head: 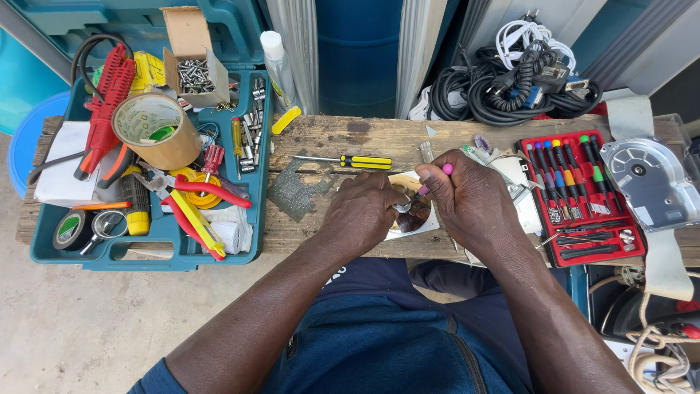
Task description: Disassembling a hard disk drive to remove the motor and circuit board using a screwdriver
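Note:
My right hand (pixel 470 198) grips a small pink-handled screwdriver (pixel 436 178), tip angled down onto a shiny round metal part (pixel 413 211) lying on a white square piece (pixel 428 228) on the wooden bench (pixel 321 138). My left hand (pixel 362 211) rests closed on that metal part and holds it down from the left. Its fingers hide much of the part. A yellow-and-black screwdriver (pixel 350 160) lies just beyond my left hand.
A teal toolbox tray (pixel 146 252) at left holds a tape roll (pixel 154 128), red pliers, sockets and a box of screws. A red case of precision screwdrivers (pixel 580 197) sits right. Black cables (pixel 510 87) pile behind. A grey metal housing (pixel 649 179) lies far right.

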